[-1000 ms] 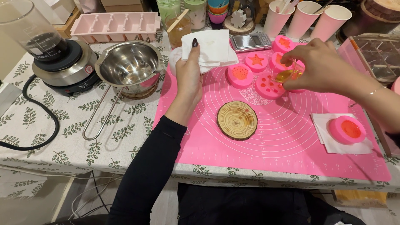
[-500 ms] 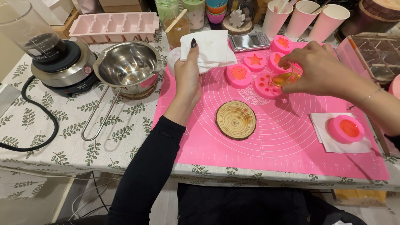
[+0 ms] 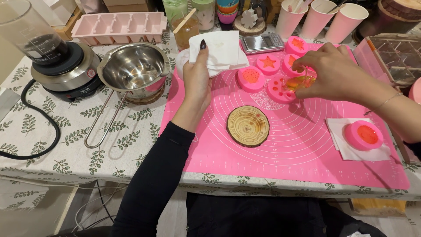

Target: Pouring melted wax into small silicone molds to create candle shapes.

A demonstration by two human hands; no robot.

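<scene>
1. Right hand (image 3: 337,74) grips a small clear cup (image 3: 299,82), fingers closed round its rim, tilted just above a round pink mould (image 3: 280,90) on the pink mat (image 3: 307,153)
2. Cup holds amber liquid
3. Left hand (image 3: 197,81) pinches a folded white tissue (image 3: 221,52) under the thumb, beside a steel pan (image 3: 133,70)

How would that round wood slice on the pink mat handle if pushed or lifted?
The wood slice looks rigid and lies flat, so it probably slides rather than tips or rolls. The silicone mat may grip it somewhat. It is thin with a rough bark edge, so likely light and easy to pinch.
</scene>
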